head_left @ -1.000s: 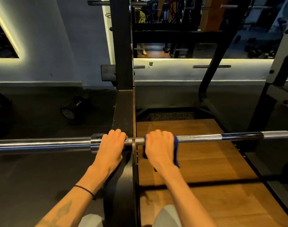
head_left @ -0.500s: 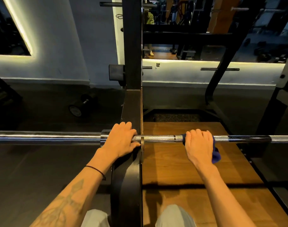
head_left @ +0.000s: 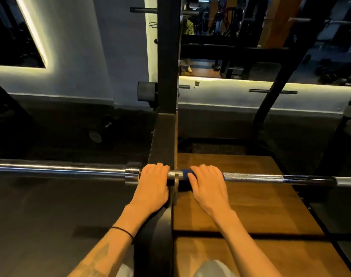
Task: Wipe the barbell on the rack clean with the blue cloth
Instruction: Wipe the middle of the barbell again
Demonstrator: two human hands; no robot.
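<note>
Head view: I see my right hand (head_left: 208, 186) curled over the blue cloth (head_left: 185, 174) on the barbell (head_left: 254, 177), hard against the rack (head_left: 167, 76); left hand (head_left: 153, 184) grips bare bar beside it. Most bar looks unwiped, I judge; rightward lies open room.

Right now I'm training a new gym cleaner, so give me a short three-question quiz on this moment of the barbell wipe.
1. True or false: the blue cloth lies on the floor.
2. Which hand presses the cloth round the barbell? A) left hand B) right hand C) neither
3. Fill in: the left hand grips the bar between the rack upright and the bar's ____.

Key: 1. False, it is wrapped on the bar under the right hand. 2. B. 3. Collar.
</note>
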